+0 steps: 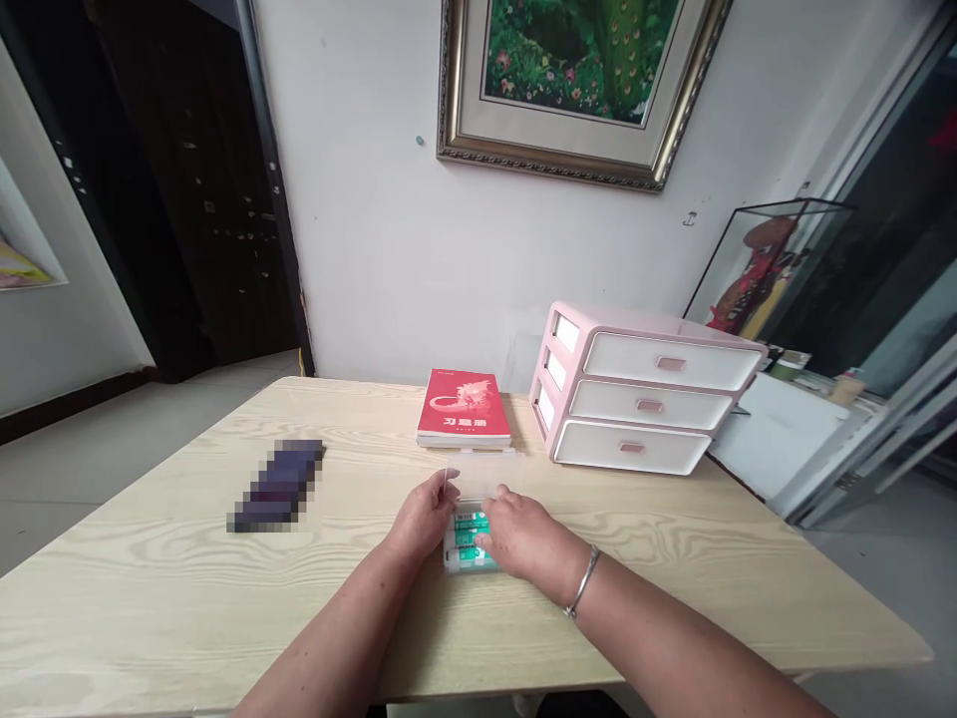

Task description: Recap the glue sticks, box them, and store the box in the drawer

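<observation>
Holding the clear box's right side, the right hand perhaps keeps it from sliding on the table; the left hand is at its left edge, but I can't tell if it's gripping.

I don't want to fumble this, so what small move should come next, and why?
Perhaps pinch the middle teal item with your right hand: its thumb is over it, the clear box looks open, and your left hand is at its side.
</observation>
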### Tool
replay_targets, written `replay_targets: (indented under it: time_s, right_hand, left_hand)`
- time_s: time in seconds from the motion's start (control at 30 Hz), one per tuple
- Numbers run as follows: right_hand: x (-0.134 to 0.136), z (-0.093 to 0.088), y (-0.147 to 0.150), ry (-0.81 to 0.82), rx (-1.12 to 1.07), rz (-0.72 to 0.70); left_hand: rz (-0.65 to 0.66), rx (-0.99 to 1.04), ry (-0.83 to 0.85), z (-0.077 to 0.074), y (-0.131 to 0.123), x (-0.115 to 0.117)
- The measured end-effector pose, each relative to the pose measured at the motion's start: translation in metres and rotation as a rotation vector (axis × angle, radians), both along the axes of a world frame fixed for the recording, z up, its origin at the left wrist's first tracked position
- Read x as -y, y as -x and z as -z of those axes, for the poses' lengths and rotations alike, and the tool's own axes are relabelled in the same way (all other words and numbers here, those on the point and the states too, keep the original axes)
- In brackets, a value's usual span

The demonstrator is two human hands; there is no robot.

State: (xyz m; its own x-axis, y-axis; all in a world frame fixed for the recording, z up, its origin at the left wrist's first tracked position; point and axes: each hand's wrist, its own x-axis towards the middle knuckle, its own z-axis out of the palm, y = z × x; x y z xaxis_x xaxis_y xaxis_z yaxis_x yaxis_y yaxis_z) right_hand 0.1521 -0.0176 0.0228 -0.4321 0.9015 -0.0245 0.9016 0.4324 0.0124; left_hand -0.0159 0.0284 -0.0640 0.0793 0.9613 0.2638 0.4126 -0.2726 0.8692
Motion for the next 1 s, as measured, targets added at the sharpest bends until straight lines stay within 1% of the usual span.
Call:
replay_targets:
  time_s: [0.1,0.3,0.4,0.47,0.57,0.7,0.77,0.83,0.93,1.0]
  right_hand:
    - [0.001,0.006,0.001,0.019,-0.049,0.053]
    - [-0.008,0.024,0.001,0.039,-0.236,0.248]
    - [-0.013,0.031,-0.001,0.088,-0.297,0.349]
    - [-0.014,0.032,-0.001,0.128,-0.295,0.384]
    - [-0.015,0.027,-0.001,0.157,-0.245,0.374]
    - [-0.015,0.014,0.001,0.221,-0.167,0.338]
    - [-0.013,0.008,0.003,0.25,-0.12,0.299]
    - [-0.01,0.004,0.005,0.239,-0.08,0.249]
    - [-0.007,0.001,0.007,0.208,-0.022,0.184]
    - [-0.006,-0.001,0.008,0.239,0.011,0.156]
  left_hand:
    - [-0.013,-0.015,-0.001,-0.002,-0.002,0.003]
    - [-0.072,-0.071,-0.02,-0.007,-0.007,0.009]
    - [-0.084,-0.087,-0.024,-0.008,-0.008,0.01]
    - [-0.089,-0.093,-0.023,-0.008,-0.008,0.011]
    - [-0.09,-0.098,-0.019,-0.007,-0.008,0.011]
    - [-0.092,-0.104,-0.01,-0.005,-0.008,0.01]
    - [-0.091,-0.107,-0.011,-0.004,-0.008,0.009]
    - [-0.092,-0.108,-0.015,-0.004,-0.008,0.009]
    - [-0.094,-0.105,-0.019,-0.005,-0.008,0.009]
    - [-0.09,-0.098,-0.018,-0.006,-0.008,0.01]
